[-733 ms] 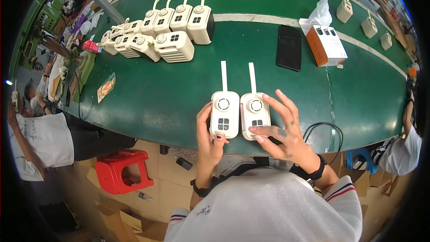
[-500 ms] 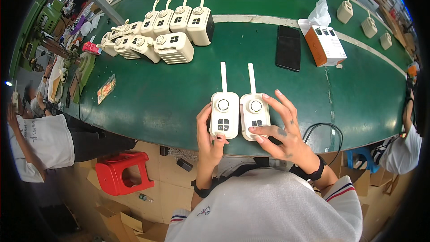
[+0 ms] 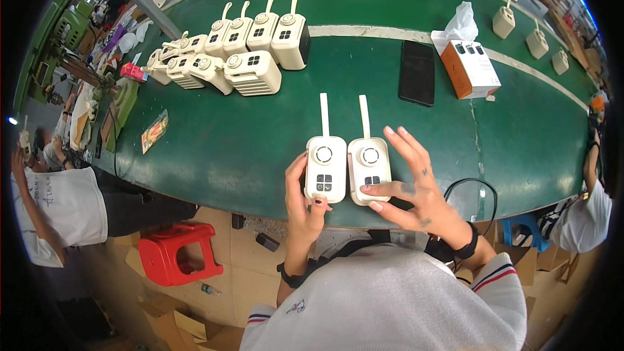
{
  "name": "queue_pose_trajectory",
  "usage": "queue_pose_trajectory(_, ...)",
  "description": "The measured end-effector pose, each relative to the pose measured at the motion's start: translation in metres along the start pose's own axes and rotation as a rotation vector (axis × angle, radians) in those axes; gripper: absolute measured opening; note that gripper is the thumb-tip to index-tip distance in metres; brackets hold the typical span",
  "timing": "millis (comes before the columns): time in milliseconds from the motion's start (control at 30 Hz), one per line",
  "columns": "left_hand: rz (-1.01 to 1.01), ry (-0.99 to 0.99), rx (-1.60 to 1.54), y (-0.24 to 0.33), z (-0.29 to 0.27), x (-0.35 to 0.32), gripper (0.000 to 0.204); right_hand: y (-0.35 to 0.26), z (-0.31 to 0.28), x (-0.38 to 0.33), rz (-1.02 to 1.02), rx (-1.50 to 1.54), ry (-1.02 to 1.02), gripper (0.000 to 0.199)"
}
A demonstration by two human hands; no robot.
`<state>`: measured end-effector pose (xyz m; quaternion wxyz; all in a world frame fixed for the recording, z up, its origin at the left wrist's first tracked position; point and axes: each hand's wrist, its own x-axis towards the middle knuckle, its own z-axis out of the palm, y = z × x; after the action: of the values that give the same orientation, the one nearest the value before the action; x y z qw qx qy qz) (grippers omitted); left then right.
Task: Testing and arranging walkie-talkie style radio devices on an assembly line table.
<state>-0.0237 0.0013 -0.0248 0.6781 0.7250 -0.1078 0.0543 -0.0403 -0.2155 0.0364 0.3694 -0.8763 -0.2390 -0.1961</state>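
- At the near edge of the green worktop (image 3: 227, 149), left cream device (image 3: 325, 169) and right cream device (image 3: 370, 170) are sitting side by side, a narrow gap between them; cannot tell whether their undersides are touching the surface.
- Change: the upper fingers of the right hand (image 3: 422, 205) are now standing clear of the right cream device's upper edge, where they were lying against it in the earlier frames. Index fingertip is still covering the lower-left of the button pad; thumb is staying by the lower edge.
- Meaning (judged): index finger and thumb are probably doing all the steadying on that side.
- Left hand (image 3: 303, 203): fingers are curling round the left cream device's side, thumb pressing its lower front edge. Right hand: fingers are spreading wide.
- Appearance: both are showing rounded cream faces, a slotted round dial, four dark square buttons, and a pale strap pointing away.
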Motion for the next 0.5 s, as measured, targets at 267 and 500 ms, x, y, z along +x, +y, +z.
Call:
queue_pose_trajectory(267, 0.005, 0.013, -0.022, -0.002, 0.002, -0.003, 0.078, 0.012, -0.025, 0.038, -0.072, 0.043, -0.55, 0.053)
queue_pose_trajectory(500, -0.045, -0.015, -0.087, -0.005, 0.0, 0.0, 0.078, 0.061, -0.04, 0.096, -0.162, -0.166, -0.323, 0.072)
